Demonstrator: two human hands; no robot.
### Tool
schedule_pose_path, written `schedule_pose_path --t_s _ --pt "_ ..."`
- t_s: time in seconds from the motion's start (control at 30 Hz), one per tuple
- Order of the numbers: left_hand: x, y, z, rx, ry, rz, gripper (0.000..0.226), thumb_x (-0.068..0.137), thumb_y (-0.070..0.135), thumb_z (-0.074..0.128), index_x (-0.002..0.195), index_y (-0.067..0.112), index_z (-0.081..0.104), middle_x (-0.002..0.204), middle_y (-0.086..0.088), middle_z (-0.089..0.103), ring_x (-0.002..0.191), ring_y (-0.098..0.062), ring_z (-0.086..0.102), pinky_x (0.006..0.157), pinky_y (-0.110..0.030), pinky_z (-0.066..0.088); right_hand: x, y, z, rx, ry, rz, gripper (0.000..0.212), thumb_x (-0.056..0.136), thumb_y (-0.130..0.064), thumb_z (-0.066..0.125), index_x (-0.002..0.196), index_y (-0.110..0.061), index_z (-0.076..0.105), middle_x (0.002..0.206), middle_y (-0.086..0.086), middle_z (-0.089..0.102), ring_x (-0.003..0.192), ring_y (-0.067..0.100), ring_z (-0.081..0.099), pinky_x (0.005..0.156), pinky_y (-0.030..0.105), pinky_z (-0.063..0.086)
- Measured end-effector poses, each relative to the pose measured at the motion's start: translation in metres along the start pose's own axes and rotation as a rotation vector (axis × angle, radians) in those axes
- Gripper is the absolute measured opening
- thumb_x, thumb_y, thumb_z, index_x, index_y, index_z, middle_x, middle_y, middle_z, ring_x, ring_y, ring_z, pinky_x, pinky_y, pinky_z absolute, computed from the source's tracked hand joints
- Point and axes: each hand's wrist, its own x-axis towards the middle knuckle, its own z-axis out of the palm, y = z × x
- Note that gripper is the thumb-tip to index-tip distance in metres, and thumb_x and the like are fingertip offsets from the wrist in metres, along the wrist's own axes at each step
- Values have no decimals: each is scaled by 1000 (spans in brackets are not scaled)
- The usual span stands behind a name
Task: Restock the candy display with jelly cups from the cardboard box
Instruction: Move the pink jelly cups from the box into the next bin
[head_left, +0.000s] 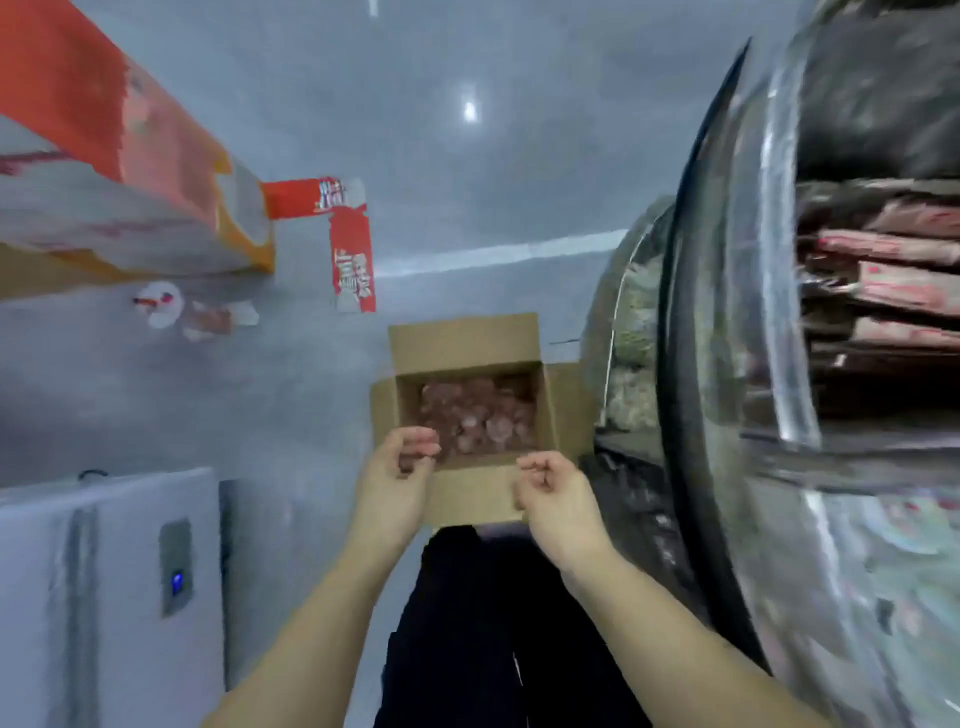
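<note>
Cardboard box (470, 340) sits open on the grey floor, flaps folded out so I can reach straight in; pinkish jelly cups (480, 415) are heaped loose inside, small, rounded, glossy-looking, blurred. My left hand (397, 475) hangs over the box's near-left corner, fingers curled loosely; can't tell if it has a cup. My right hand (553, 488) is over the near flap, fingers curled, apparently empty. The candy display (727, 322) stands just right of the box, curved clear plastic fronts, close for short transfers. Box is plain corrugated brown.
</note>
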Motion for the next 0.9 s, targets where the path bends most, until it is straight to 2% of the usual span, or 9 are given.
schedule_pose_path --t_s 0.1,0.13,0.23,0.37,0.47,0.6,0.7,0.77,0.9 --pt "59 -87 16 80 -3 -135 23 87 -8 46 99 8 57 85 -2 58 79 -19 54 64 -12 43 91 75 37 -139 104 161 15 86 1 47 89 -11 54 81 13 55 76 22 52 65 27 39" --pt "78 -113 25 120 -27 -161 24 86 -7 46 103 6 58 88 -5 60 79 -22 55 63 -16 44 121 97 45 -177 135 195 16 84 1 47 90 -12 56 83 14 55 77 23 51 64 26 38" --pt "136 -176 54 159 -94 -198 25 87 -1 48 108 6 59 95 -7 61 84 -21 55 68 -22 40 205 144 59 -299 158 248 21 84 -2 52 102 -7 61 91 13 59 88 28 56 75 29 44" --pt "217 -235 92 75 -28 -295 24 88 6 49 109 8 60 100 -9 64 94 -23 59 83 -24 44 296 170 74 -576 73 93 26 87 -17 60 111 -6 58 110 17 62 105 31 57 91 33 43" --pt "267 -268 118 43 -86 -374 31 84 7 57 115 5 55 105 -14 64 101 -29 60 93 -33 48 344 184 81 -900 29 -21 48 86 -25 61 125 -3 46 127 24 47 118 38 46 100 37 37" --pt "310 -292 158 139 -131 -441 47 78 27 71 116 3 58 116 -16 63 108 -31 60 92 -37 50 385 199 88 -1206 92 -67 56 85 -40 60 128 -7 46 137 27 38 119 39 45 93 36 42" --pt "323 -301 184 411 -137 -395 52 76 46 71 105 4 65 112 -16 66 106 -32 61 78 -27 44 397 208 88 -1142 173 -89 61 82 -30 66 135 -16 37 149 26 14 116 42 48 92 35 43" --pt "322 -302 189 489 -103 -371 52 77 47 69 105 3 65 114 -17 65 108 -33 59 73 -27 39 398 207 85 -1077 195 -98 57 80 -19 66 131 -17 41 149 25 12 113 43 51 92 34 42" --pt "297 -290 162 230 55 -349 55 71 32 78 113 5 54 116 -14 62 108 -30 58 88 -30 46 363 195 85 -828 266 -154 45 75 -12 63 119 -9 52 135 26 29 109 41 48 97 31 37"
